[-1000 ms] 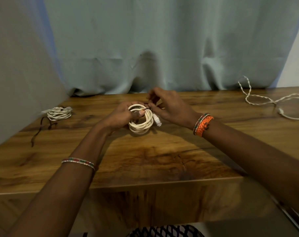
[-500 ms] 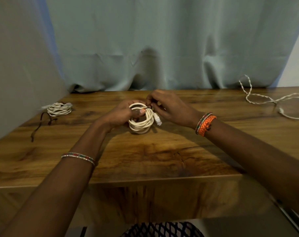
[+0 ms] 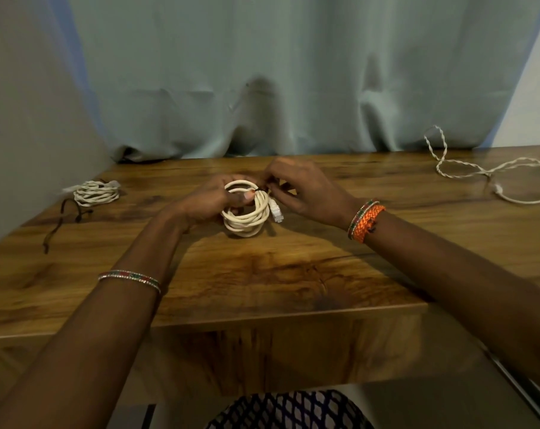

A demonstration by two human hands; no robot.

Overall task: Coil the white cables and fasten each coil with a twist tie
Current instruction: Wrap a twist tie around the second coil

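Sitting upright near the middle of the wooden surface (image 3: 262, 274), the white cable coil (image 3: 245, 212) looks light and springy: several stiff-ish loops that would likely fan apart if let go, so the sensible hold is across the whole bundle at one spot, right where the tie goes round. The left hand (image 3: 213, 202) grips it that way, fingers wrapped through the ring with the thumb pressed on the top strands. The right hand (image 3: 306, 193) pinches at a thin dark twist tie (image 3: 262, 189) on the coil's upper right edge, just above the clear plug (image 3: 276, 213) that hangs free beside the loops; such a tie is thin and bends readily, best worked by its two ends. How many turns it has taken is hidden under the fingertips, and it may be only half wound. Well apart at the far left lies a second coiled cable (image 3: 97, 193), and whether it is properly fastened is too blurred to tell; dark ties (image 3: 67, 218) trail just beside it. At the far right a loose twisted white cable (image 3: 485, 171) sprawls uncoiled, its outer loop cut off by the frame edge
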